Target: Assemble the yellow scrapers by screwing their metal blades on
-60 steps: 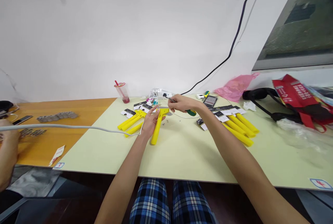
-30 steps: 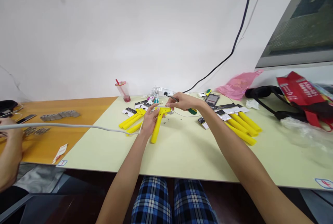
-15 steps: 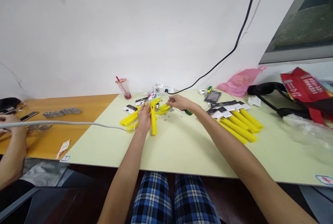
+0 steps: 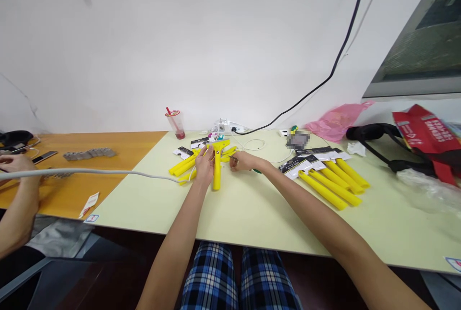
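Note:
My left hand [image 4: 204,163] is closed around a yellow T-shaped scraper handle [image 4: 216,171], which stands with its crosspiece away from me and its grip toward me. To the right of it, my right hand [image 4: 242,161] is closed on a screwdriver [image 4: 257,171]; a bit of its green handle shows under the wrist and a thin dark shaft points left from the fingers. Behind my left hand lie more yellow handles [image 4: 180,168] beside black-and-white packets [image 4: 183,152]. Smaller yellow pieces [image 4: 226,153] sit between my hands, partly hidden.
Several yellow-handled scrapers [image 4: 322,190] with black-and-white heads lie at right. A drink cup [image 4: 176,125], a power strip [image 4: 230,127] and a black cable [image 4: 306,94] are at the back. A grey cable [image 4: 108,171] crosses at left, near another person's arm [image 4: 23,195].
My right hand has turned and come down closer to the table, still with the screwdriver. The scraper handle stays in my left hand, its crosspiece now more level. The view has shifted slightly.

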Demonstrator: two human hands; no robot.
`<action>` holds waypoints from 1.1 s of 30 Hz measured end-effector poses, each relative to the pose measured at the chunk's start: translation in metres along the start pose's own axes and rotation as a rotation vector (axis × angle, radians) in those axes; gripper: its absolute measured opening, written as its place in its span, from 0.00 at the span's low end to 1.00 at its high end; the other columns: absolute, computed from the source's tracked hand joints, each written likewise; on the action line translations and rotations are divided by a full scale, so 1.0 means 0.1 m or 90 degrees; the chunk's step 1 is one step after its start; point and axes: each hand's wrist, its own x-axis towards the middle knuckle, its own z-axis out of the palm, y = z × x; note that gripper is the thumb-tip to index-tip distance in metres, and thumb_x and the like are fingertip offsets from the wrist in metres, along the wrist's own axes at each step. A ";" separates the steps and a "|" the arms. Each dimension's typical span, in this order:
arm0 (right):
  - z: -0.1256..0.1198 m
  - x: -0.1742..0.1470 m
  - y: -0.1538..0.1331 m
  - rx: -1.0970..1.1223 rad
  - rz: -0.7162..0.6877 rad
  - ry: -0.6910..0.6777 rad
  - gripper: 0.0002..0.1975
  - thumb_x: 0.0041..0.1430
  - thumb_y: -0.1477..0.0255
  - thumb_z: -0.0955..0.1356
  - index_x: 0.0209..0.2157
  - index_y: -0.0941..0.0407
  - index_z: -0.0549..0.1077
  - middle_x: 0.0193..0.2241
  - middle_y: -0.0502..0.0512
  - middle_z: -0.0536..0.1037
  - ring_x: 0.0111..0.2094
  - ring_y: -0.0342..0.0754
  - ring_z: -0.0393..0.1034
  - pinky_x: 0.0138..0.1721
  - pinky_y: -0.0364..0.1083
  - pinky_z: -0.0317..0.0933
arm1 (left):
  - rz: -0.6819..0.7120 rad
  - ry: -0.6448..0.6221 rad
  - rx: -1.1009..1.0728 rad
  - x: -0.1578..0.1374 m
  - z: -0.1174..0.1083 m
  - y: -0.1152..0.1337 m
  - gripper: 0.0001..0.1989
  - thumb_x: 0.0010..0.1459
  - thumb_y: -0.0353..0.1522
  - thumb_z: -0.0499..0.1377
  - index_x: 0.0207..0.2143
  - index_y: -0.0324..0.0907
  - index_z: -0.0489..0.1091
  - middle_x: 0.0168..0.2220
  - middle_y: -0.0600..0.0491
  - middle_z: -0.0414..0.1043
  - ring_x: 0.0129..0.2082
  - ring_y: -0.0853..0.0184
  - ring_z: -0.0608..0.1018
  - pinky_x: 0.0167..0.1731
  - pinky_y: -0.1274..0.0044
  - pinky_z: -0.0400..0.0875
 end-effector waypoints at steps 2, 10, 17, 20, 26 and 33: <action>0.02 0.02 0.02 -0.005 -0.002 -0.005 0.14 0.57 0.76 0.74 0.46 0.59 0.83 0.46 0.60 0.85 0.33 0.48 0.76 0.18 0.39 0.60 | -0.005 -0.011 0.009 0.01 -0.01 0.00 0.19 0.56 0.28 0.78 0.45 0.42 0.74 0.38 0.55 0.83 0.35 0.72 0.84 0.41 0.80 0.78; 0.03 0.04 0.06 -0.017 0.006 -0.009 0.11 0.60 0.75 0.73 0.45 0.59 0.83 0.43 0.59 0.85 0.30 0.46 0.74 0.20 0.38 0.59 | -0.009 -0.025 0.019 0.04 -0.04 -0.03 0.15 0.57 0.30 0.77 0.42 0.42 0.76 0.36 0.55 0.82 0.35 0.73 0.83 0.42 0.81 0.77; 0.03 0.02 0.02 -0.040 0.012 -0.033 0.07 0.62 0.75 0.72 0.41 0.59 0.81 0.39 0.58 0.84 0.30 0.47 0.74 0.21 0.40 0.60 | 0.003 -0.040 0.035 0.05 -0.07 -0.05 0.17 0.56 0.32 0.78 0.44 0.43 0.76 0.35 0.57 0.80 0.35 0.74 0.83 0.43 0.80 0.77; 0.02 0.01 -0.01 -0.057 0.019 -0.033 0.05 0.64 0.74 0.70 0.38 0.59 0.80 0.35 0.58 0.83 0.27 0.46 0.72 0.22 0.42 0.60 | 0.008 -0.031 0.035 0.05 -0.07 -0.05 0.17 0.56 0.31 0.78 0.42 0.42 0.76 0.34 0.58 0.79 0.34 0.74 0.82 0.42 0.81 0.76; -0.09 -0.01 -0.01 -0.050 0.038 0.018 0.08 0.67 0.73 0.68 0.43 0.61 0.78 0.40 0.62 0.84 0.24 0.45 0.71 0.20 0.41 0.59 | 0.015 -0.019 0.023 0.04 -0.05 -0.03 0.14 0.57 0.30 0.77 0.40 0.42 0.75 0.33 0.57 0.79 0.34 0.74 0.82 0.41 0.81 0.75; -0.04 0.00 -0.06 -0.014 -0.010 0.064 0.08 0.61 0.75 0.73 0.43 0.58 0.82 0.41 0.56 0.85 0.31 0.46 0.76 0.23 0.39 0.61 | 0.026 -0.031 0.041 0.04 -0.06 -0.03 0.16 0.56 0.32 0.78 0.41 0.43 0.75 0.34 0.58 0.79 0.35 0.73 0.82 0.42 0.80 0.76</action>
